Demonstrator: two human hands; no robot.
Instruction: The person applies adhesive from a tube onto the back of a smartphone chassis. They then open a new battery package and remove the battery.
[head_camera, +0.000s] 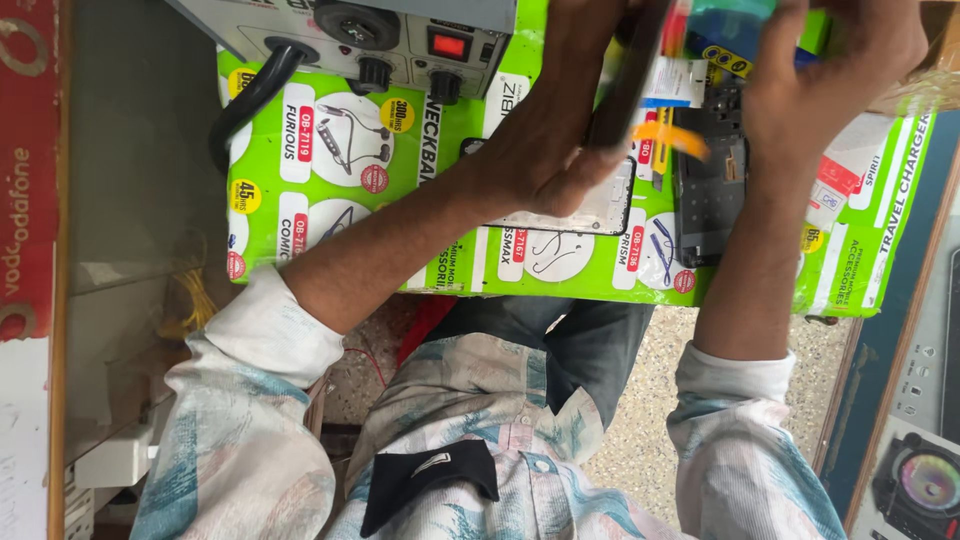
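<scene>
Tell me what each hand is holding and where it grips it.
The left hand grips a thin dark flat panel along its lower edge. The right hand is at a blue-green object, but the grip cannot be told.

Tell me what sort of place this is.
Probably a phone repair bench: an opened phone body lies on a green accessory poster, beside a grey box with knobs.

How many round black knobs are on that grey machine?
3 show. One big knob sits at the top edge of the grey machine; two small ones are lower down, one left of the other. The picture cuts off the machine, so more may be hidden.
</scene>
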